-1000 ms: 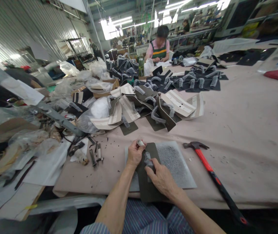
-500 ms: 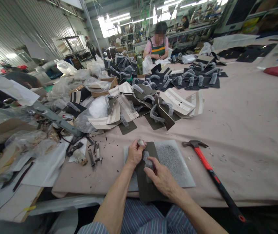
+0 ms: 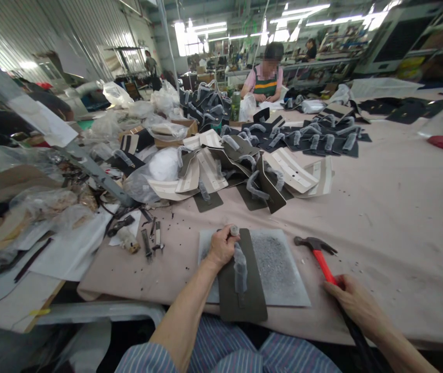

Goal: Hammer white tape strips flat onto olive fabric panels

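Note:
My left hand [image 3: 221, 247] grips a short metal punch [image 3: 234, 230], its round end facing up, at the top of a dark olive panel [image 3: 250, 280]. A plastic-wrapped handle strap [image 3: 240, 269] lies on that panel, below my fingers. Under the panel is a pale square board [image 3: 283, 272], its surface grey and pitted. To the right, my right hand [image 3: 355, 303] is closed round the red and black handle of a claw hammer [image 3: 325, 267]. The hammer's head rests on or just above the cloth; I cannot tell which.
Olive and cream panels [image 3: 209, 173] with wrapped straps are heaped beyond the board. Several small hand tools [image 3: 152, 241] lie at the left, near a slanted metal post [image 3: 97, 173]. A co-worker [image 3: 266, 80] sits across the table, behind rows of black panels [image 3: 314, 140].
My right hand has left the wrapped strap and moved right to take hold of the hammer handle. The punch in my left hand now stands more upright over the panel.

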A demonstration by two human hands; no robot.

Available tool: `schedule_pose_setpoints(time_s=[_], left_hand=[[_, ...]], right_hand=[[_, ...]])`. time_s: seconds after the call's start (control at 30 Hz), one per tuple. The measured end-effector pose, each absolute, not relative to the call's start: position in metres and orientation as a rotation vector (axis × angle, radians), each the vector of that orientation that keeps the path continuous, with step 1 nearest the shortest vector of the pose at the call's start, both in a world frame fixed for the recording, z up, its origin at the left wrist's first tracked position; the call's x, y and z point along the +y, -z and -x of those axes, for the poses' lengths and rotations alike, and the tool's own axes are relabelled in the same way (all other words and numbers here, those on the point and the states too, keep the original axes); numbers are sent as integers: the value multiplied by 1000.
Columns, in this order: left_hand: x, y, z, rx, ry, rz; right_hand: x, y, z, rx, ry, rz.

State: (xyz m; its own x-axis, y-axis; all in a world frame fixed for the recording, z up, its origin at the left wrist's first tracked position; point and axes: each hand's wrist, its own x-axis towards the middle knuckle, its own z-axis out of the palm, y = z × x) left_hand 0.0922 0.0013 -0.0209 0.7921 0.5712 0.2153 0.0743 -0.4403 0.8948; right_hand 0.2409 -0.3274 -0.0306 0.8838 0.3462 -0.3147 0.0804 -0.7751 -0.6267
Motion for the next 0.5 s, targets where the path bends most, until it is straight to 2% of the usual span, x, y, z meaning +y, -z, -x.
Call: schedule_pose_setpoints(time_s=[0.1, 0.17, 0.27, 0.37, 0.5], left_hand=[[2, 22, -92, 488, -607, -1977], [2, 22, -92, 489, -595, -1987], [2, 23, -93, 492, -591, -1996], [2, 23, -92, 491, -599, -2010], [1, 24, -92, 524, -584, -2008]], right_hand=[[-311, 0, -223, -200, -846, 1994], [-291, -28, -209, -168, -854, 1896], [-255, -69, -193, -418, -510, 2044], [-218, -91, -188, -821, -84, 2166], [-190, -100, -194, -1298, -114, 2397]])
